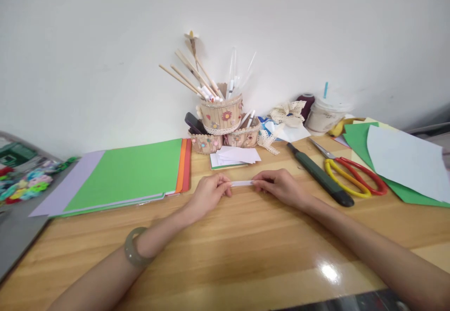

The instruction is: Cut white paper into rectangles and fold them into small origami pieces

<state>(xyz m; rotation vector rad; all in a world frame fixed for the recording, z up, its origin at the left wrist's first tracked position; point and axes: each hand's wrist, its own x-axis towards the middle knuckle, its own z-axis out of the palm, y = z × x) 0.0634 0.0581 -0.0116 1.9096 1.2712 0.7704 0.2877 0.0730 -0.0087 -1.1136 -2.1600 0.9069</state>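
Bright, soft light with one hard glare

Even, bright light fills the frame, leaving the wall (105,43) pale grey. At lower right a white glare spot (329,272) burns out on the glossy table (225,236), suggesting light from above. Shadows are faint and soft-edged. Fine detail is smoothed: the white strip (242,183) near the centre shows little texture, printing on the cup (323,117) blurs, and the colourful bundle (33,182) at far left smears.

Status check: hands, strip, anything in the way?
Left hand and right hand pinching opposite ends of white strip. Strip roughly straight. Paper slips just beyond, dark green tool to the right; neither between the hands.
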